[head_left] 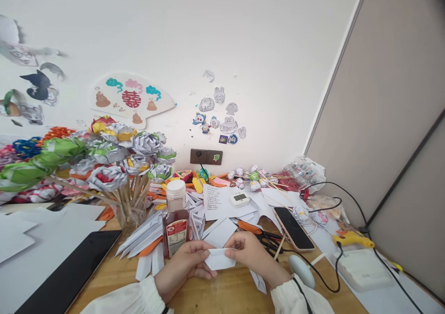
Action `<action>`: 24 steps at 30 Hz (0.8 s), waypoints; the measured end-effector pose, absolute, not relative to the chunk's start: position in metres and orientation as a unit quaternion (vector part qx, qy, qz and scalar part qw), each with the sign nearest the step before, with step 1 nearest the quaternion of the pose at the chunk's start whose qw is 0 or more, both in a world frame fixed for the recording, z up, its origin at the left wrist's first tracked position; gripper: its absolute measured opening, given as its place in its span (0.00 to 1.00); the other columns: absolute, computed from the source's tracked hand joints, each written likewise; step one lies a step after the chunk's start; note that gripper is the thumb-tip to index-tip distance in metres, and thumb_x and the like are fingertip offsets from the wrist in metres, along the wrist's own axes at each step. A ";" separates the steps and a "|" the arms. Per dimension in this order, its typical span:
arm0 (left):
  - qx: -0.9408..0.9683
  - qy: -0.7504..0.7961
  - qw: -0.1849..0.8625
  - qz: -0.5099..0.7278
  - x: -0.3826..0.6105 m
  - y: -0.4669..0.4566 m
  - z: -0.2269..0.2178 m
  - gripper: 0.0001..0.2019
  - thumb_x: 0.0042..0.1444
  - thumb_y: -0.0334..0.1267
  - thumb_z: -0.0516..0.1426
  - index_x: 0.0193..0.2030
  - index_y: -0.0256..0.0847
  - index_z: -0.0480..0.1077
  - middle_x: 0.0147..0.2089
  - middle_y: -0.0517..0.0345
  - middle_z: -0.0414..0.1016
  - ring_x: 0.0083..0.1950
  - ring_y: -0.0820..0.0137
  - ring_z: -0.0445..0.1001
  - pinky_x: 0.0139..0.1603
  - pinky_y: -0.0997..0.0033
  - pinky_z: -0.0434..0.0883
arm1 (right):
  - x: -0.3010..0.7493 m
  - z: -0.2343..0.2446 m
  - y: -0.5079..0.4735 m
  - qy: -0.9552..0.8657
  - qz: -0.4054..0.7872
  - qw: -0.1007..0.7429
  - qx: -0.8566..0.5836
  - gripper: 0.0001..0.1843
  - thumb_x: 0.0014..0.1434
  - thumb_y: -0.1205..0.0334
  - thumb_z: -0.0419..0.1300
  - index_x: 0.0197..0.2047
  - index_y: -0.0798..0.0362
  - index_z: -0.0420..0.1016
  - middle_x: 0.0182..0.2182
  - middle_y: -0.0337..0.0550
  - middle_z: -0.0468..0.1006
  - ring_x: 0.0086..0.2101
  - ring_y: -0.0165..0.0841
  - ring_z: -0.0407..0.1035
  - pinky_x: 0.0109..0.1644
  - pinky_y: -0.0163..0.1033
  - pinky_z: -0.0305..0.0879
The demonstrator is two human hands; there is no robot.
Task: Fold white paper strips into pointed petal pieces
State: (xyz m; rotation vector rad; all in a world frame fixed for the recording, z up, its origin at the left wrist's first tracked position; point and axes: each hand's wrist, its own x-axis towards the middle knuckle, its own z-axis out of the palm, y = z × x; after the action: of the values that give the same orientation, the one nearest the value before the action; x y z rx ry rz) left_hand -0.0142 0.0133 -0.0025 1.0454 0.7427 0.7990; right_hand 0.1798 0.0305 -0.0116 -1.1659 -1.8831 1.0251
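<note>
A small folded piece of white paper is held between both hands above the wooden table. My left hand pinches its left end between thumb and fingers. At its upper right edge, my right hand grips it, the thumb lying on the fold. Just beyond the hands lies a white paper sheet. A bottle of dark red liquid with a white cap stands close behind my left hand. Folded white paper strips are heaped to its left. Black-handled scissors lie partly hidden past my right hand.
Paper flowers on sticks fill a clear holder at left, near a black tablet. To the right are a phone, a yellow glue gun with its cable, a white box and a digital timer.
</note>
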 end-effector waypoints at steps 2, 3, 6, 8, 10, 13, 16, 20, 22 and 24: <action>0.475 0.339 0.726 0.363 -0.013 0.014 -0.005 0.10 0.47 0.38 0.55 0.32 0.32 0.67 0.24 0.52 0.75 0.27 0.67 0.75 0.30 0.71 0.70 | 0.179 -0.012 0.031 -0.725 0.387 0.344 -0.454 0.07 0.45 0.62 0.59 0.27 0.58 0.72 0.24 0.40 0.72 0.26 0.28 0.63 0.27 0.30 0.57; 0.477 0.344 0.721 0.366 -0.013 0.015 -0.007 0.10 0.47 0.39 0.55 0.31 0.32 0.67 0.24 0.53 0.75 0.27 0.66 0.76 0.29 0.71 0.70 | 0.179 -0.012 0.031 -0.725 0.384 0.345 -0.456 0.07 0.45 0.62 0.59 0.27 0.58 0.72 0.24 0.40 0.72 0.26 0.28 0.63 0.27 0.30 0.57; 0.494 0.374 0.692 0.369 -0.010 0.017 -0.015 0.12 0.45 0.43 0.57 0.28 0.34 0.66 0.21 0.57 0.73 0.25 0.66 0.75 0.27 0.71 0.70 | 0.177 -0.013 0.030 -0.726 0.378 0.344 -0.460 0.06 0.44 0.63 0.59 0.26 0.58 0.73 0.23 0.39 0.72 0.25 0.27 0.62 0.26 0.29 0.56; 0.508 0.389 0.677 0.363 -0.009 0.018 -0.019 0.13 0.43 0.44 0.58 0.27 0.34 0.65 0.20 0.59 0.73 0.24 0.67 0.75 0.26 0.72 0.70 | 0.177 -0.013 0.030 -0.727 0.381 0.340 -0.459 0.06 0.44 0.64 0.59 0.26 0.58 0.73 0.22 0.39 0.71 0.24 0.27 0.62 0.26 0.29 0.56; 0.516 0.395 0.670 0.358 -0.009 0.019 -0.020 0.14 0.42 0.46 0.57 0.26 0.34 0.65 0.20 0.59 0.73 0.24 0.68 0.75 0.26 0.72 0.70 | 0.177 -0.013 0.029 -0.730 0.387 0.334 -0.454 0.06 0.44 0.64 0.59 0.27 0.58 0.73 0.22 0.39 0.71 0.24 0.27 0.62 0.26 0.29 0.56; 0.521 0.401 0.666 0.352 -0.010 0.018 -0.019 0.16 0.41 0.48 0.57 0.27 0.35 0.65 0.22 0.59 0.73 0.25 0.68 0.75 0.27 0.71 0.70 | 0.178 -0.013 0.029 -0.732 0.392 0.327 -0.451 0.06 0.44 0.64 0.59 0.27 0.58 0.73 0.22 0.38 0.71 0.24 0.26 0.61 0.25 0.29 0.56; 0.527 0.403 0.658 0.356 -0.009 0.016 -0.016 0.16 0.40 0.49 0.57 0.26 0.35 0.65 0.22 0.60 0.73 0.24 0.67 0.74 0.27 0.70 0.69 | 0.178 -0.012 0.029 -0.727 0.400 0.324 -0.454 0.06 0.43 0.64 0.59 0.27 0.58 0.73 0.21 0.38 0.71 0.24 0.26 0.61 0.25 0.29 0.55; 0.548 0.419 0.625 0.365 -0.005 0.012 -0.013 0.16 0.40 0.49 0.57 0.24 0.36 0.65 0.20 0.63 0.70 0.23 0.67 0.73 0.25 0.69 0.68 | 0.176 -0.010 0.028 -0.722 0.413 0.320 -0.454 0.06 0.44 0.64 0.58 0.27 0.58 0.73 0.21 0.38 0.71 0.24 0.26 0.61 0.25 0.29 0.56; 0.562 0.435 0.603 0.362 -0.003 0.010 -0.011 0.15 0.41 0.49 0.56 0.24 0.36 0.65 0.20 0.64 0.69 0.23 0.66 0.74 0.24 0.69 0.68 | 0.173 -0.010 0.027 -0.726 0.416 0.320 -0.444 0.07 0.45 0.62 0.58 0.28 0.57 0.73 0.22 0.38 0.71 0.24 0.27 0.62 0.26 0.29 0.57; 0.576 0.446 0.583 0.360 -0.001 0.008 -0.011 0.14 0.42 0.48 0.55 0.24 0.37 0.65 0.20 0.64 0.68 0.23 0.65 0.74 0.24 0.70 0.67 | 0.170 -0.010 0.025 -0.736 0.408 0.319 -0.436 0.08 0.45 0.61 0.58 0.28 0.57 0.73 0.22 0.38 0.71 0.24 0.27 0.62 0.26 0.29 0.57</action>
State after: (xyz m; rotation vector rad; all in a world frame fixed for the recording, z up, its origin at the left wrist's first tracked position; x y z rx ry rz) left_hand -0.0013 0.0082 -0.0105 1.3448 1.0413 0.8403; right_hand 0.1702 0.0254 -0.0101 -1.1464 -1.9365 1.0721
